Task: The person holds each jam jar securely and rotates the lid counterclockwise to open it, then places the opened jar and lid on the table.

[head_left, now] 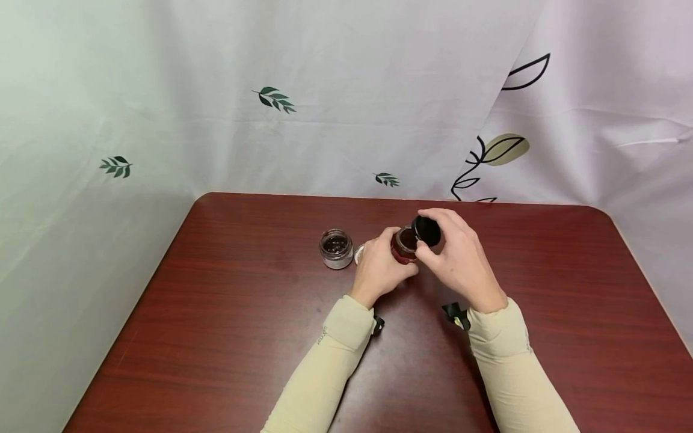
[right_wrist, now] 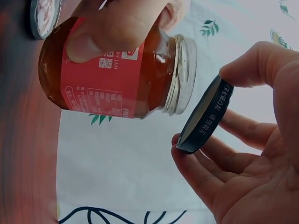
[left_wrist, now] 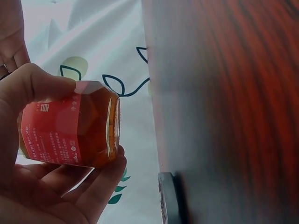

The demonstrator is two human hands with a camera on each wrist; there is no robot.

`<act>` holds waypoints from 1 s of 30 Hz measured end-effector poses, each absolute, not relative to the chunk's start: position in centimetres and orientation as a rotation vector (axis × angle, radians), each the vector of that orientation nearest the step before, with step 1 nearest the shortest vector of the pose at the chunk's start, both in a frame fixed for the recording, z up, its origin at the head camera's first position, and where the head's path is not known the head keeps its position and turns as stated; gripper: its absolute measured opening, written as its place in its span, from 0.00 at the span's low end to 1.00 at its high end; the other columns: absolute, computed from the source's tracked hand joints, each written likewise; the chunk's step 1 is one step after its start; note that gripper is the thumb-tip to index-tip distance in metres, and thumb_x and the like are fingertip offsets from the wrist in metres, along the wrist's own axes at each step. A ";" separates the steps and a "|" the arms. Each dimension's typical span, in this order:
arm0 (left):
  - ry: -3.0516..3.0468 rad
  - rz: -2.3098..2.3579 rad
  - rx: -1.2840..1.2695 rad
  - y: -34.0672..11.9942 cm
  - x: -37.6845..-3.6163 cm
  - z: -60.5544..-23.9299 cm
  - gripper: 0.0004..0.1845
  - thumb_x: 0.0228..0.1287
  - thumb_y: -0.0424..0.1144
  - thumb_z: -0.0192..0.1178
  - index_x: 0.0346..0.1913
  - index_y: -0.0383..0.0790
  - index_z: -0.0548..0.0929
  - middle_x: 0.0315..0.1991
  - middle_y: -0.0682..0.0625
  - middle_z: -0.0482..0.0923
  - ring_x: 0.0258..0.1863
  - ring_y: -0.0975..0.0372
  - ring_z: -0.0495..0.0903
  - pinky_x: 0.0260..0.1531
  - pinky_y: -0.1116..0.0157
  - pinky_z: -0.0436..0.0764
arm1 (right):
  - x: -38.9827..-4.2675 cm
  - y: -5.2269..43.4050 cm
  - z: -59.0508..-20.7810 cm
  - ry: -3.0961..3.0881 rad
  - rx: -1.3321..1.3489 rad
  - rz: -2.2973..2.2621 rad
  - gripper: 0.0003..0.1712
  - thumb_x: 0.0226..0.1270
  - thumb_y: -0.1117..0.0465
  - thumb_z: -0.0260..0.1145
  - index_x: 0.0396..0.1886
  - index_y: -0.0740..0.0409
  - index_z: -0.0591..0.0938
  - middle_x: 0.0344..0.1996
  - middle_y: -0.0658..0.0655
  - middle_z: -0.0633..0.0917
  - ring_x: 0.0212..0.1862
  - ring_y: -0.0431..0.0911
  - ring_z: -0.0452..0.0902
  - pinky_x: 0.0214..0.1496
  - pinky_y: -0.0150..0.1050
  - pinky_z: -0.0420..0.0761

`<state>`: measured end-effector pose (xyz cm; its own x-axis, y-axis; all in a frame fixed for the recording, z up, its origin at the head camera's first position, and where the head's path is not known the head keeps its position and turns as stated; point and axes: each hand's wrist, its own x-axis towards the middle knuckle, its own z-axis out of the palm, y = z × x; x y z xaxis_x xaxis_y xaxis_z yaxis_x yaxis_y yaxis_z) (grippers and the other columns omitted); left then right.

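My left hand (head_left: 381,264) grips a glass jam jar (right_wrist: 159,84) with a red label that reads strawberry jam in the left wrist view. The jar's mouth is uncovered, and amber-red jam shows through the glass. Between thumb and fingertips, my right hand (head_left: 460,255) pinches a black lid (right_wrist: 205,116) by its edge. That lid is tilted and held just off the jar's mouth, with a small gap between them in the right wrist view. My left fingers hide part of the jar and label.
Left of my left hand stands another glass jar (head_left: 336,249), uncapped, with dark contents. A second lid (right_wrist: 45,17) lies on the table between that jar and my left hand, pale inside up. The reddish-brown table (head_left: 216,319) ends at a leaf-patterned white curtain (head_left: 335,144).
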<state>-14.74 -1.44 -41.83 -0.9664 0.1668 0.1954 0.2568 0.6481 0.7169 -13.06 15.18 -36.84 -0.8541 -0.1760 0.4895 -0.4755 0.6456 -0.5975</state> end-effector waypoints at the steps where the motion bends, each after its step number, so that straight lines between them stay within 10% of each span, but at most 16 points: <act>1: -2.748 -1.226 -0.357 -1.5 -14.7 -41.9 0.34 0.43 0.43 0.75 0.59 0.44 0.79 0.39 0.53 0.85 0.34 0.65 0.81 0.36 0.67 0.79 | -13.1 15.2 -36.8 -2.479 0.512 1.058 0.28 0.55 0.68 0.67 0.59 0.59 0.81 0.55 0.56 0.81 0.50 0.48 0.77 0.48 0.43 0.74; 30: -2.831 -1.156 -0.432 -1.1 -14.8 -41.9 0.34 0.44 0.47 0.75 0.57 0.41 0.80 0.42 0.52 0.85 0.40 0.62 0.82 0.41 0.66 0.80 | -13.6 16.8 -36.5 -2.520 0.364 1.034 0.27 0.57 0.66 0.65 0.59 0.60 0.81 0.53 0.60 0.81 0.40 0.50 0.74 0.43 0.44 0.70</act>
<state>-14.80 -1.07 -41.92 -0.9595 0.2363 0.1537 0.2763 0.6807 0.6784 -13.61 16.78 -36.54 -0.8898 -0.0893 0.4475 -0.3779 0.6938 -0.6130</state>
